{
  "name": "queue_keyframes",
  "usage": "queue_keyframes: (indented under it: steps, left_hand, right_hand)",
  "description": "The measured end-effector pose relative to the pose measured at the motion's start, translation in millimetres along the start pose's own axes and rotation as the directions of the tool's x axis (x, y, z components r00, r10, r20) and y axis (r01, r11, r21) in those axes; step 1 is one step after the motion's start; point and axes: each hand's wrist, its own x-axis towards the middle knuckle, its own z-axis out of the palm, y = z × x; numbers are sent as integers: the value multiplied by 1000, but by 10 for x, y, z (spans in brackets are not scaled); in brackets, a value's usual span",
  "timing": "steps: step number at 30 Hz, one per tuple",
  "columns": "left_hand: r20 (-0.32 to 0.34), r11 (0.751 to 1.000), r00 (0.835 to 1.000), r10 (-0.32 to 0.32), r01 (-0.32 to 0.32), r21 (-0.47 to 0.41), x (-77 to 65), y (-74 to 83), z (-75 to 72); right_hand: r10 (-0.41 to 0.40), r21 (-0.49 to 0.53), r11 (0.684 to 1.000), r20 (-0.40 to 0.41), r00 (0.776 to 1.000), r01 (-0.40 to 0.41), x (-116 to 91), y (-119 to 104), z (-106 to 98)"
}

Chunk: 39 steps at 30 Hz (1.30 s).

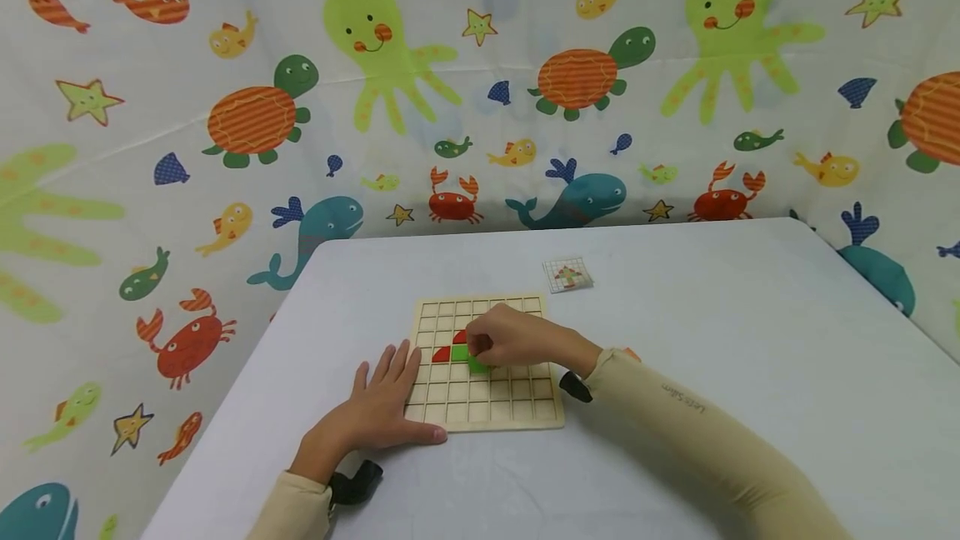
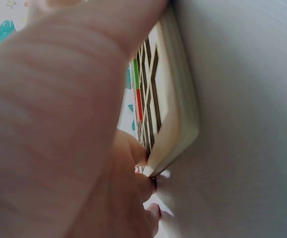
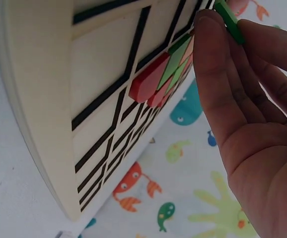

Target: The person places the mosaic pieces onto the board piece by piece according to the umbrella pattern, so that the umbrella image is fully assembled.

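A square wooden grid board (image 1: 480,416) lies on the white table. Red and green tiles sit in its middle cells, among them a red half-round tile (image 1: 442,354) and a green tile (image 1: 459,352). My left hand (image 1: 382,407) spreads flat at the board's left side, fingers along that edge and thumb at the near-left corner. Over the board's middle, my right hand (image 1: 513,336) pinches a small green tile (image 3: 229,21) between thumb and fingertips. In the head view that hand covers part of the pattern; the right wrist view shows a red tile (image 3: 148,79) in the grid.
Just beyond the board's far right corner lies a small picture card (image 1: 567,275) with a grid and a coloured figure. The white tabletop (image 1: 735,323) stretches to the right. A curtain (image 1: 465,123) printed with sea animals hangs behind the table.
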Motion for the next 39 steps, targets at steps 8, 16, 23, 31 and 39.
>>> queue_keyframes:
  steps: [8,16,23,31,39]
  left_hand:
    - [6,1000,1000,-3,3,8,6,4,-22]
    - [1,1000,1000,-4,4,22,7,2,-31]
    - [-3,1000,1000,-4,4,12,0,9,-31]
    - [-7,1000,1000,-2,2,15,-4,12,-11]
    - [-9,1000,1000,5,-4,14,-8,8,14]
  right_hand:
    - [27,-95,995,-5,1000,-28,23,-12,89]
    - [31,-178,983,-27,999,-35,23,-62,145]
    - [12,-209,978,-30,999,-19,21,-43,178]
    - [23,-190,982,11,1000,-20,24,-33,194]
    - [61,-148,987,-28,998,-65,-82,-41,135]
